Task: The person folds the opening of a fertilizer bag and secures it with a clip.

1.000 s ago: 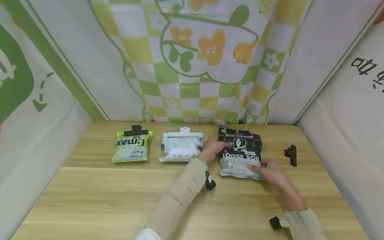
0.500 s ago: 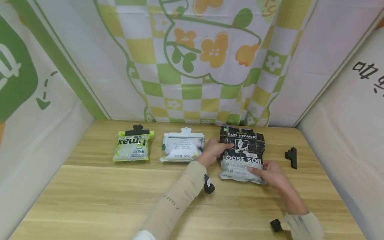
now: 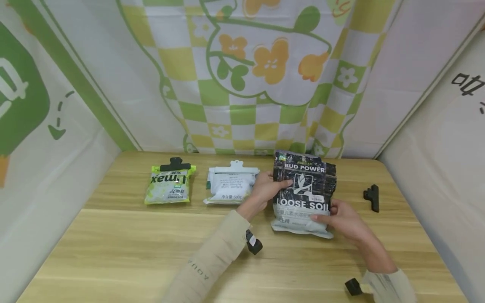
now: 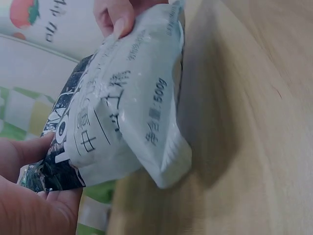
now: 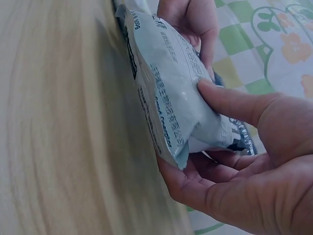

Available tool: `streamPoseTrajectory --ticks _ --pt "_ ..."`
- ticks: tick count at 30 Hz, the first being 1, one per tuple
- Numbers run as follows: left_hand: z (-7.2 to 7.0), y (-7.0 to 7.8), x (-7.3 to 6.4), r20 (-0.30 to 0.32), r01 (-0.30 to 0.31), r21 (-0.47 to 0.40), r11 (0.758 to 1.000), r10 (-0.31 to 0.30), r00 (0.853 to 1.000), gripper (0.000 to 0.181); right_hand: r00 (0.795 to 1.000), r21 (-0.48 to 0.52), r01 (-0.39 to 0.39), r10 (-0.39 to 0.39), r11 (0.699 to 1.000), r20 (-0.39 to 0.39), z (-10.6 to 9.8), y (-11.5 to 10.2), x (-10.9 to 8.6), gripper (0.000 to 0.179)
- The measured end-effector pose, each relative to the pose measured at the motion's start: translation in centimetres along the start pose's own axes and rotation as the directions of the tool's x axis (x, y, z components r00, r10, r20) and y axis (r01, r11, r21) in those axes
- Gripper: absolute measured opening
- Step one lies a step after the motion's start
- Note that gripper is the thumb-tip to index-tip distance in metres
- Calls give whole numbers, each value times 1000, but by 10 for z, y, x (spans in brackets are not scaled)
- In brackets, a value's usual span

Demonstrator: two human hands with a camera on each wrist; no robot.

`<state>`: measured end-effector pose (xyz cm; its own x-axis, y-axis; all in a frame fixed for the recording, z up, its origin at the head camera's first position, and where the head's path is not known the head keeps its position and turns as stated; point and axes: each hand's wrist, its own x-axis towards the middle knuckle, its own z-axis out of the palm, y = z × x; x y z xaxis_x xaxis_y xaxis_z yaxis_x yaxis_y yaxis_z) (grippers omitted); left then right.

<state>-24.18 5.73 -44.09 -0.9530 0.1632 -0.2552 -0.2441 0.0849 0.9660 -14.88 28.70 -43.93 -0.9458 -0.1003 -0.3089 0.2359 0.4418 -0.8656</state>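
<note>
A black-and-white plastic bag labelled "LOOSE SOIL" [image 3: 303, 204] is held between both hands at the right of the table in the head view. My left hand [image 3: 265, 189] grips its left edge, thumb on the printed front. At the lower right edge my right hand [image 3: 346, 221] grips it, thumb in front and fingers behind. The left wrist view shows the bag's white bottom [image 4: 146, 98] above a shadow on the wood. In the right wrist view, the right hand [image 5: 244, 161] has fingers curled under the bag's edge.
A black bag clip [image 3: 372, 198] lies right of the hands. To the left are a white bag [image 3: 229, 189] with a white clip [image 3: 235, 169] and a green bag [image 3: 168, 189] with a black clip [image 3: 174, 166]. A checkered curtain [image 3: 242, 113] hangs behind the table.
Both hands have drawn the soil bag slightly toward me and raised it, so its front looks larger and its lower edge sits nearer. The grips stay the same.
</note>
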Motion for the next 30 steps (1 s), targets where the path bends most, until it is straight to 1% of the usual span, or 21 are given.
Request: streamPoseTrajectory --ticks 4,8,11,15,20,25,30 --pt "-4 11 -12 11 -37 -22 999 37 999 46 999 -22 43 -43 999 7 0 -7 -7 67" --pt "-13 18 -25 30 -68 -61 996 70 997 47 996 -57 84 -83 995 12 2 -15 -14 70" --pt "-21 21 -34 45 -85 -75 994 89 995 48 997 -74 77 -77 994 2 6 -20 -19 72" --pt "-33 22 -46 59 -97 -65 993 101 993 48 997 -78 81 -81 994 1 16 -25 -24 73" --pt "-52 22 -61 47 -107 -45 993 109 993 47 991 -59 132 -130 989 37 28 -32 -24 72" --pt "-71 18 -77 27 -116 -44 992 117 993 47 974 -39 209 -205 977 94 43 -34 -21 66" --pt "-86 14 -89 7 -125 -44 991 126 992 47 962 -23 247 -242 969 127 56 -39 -17 65"
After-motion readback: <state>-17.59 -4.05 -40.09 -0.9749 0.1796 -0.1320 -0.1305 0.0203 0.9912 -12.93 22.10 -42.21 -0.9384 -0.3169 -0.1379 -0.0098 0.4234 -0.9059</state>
